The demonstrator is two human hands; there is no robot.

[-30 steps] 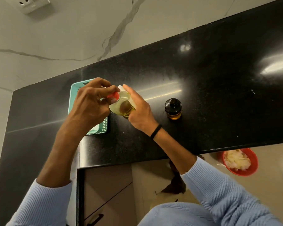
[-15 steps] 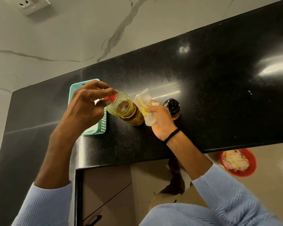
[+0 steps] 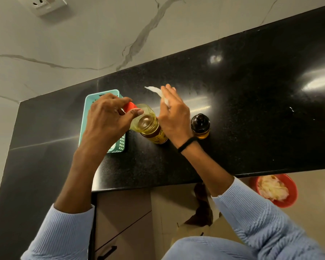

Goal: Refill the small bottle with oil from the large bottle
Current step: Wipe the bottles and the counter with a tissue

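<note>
1. Here, the left hand [image 3: 105,117] pinches the red cap [image 3: 129,106] on the large bottle [image 3: 148,126], probably to turn it.
2. The right hand [image 3: 174,117] pinches a white tissue [image 3: 156,91], likely for drips.
3. The small bottle [image 3: 200,126] stands capped just beside, on the tabletop [image 3: 251,109].

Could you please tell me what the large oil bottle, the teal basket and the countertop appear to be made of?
Large oil bottle: probably clear plastic; oil shows through.
Teal basket: moulded plastic, matte, gridded walls.
Countertop: likely polished black granite, speckled, mirrors lights.
</note>
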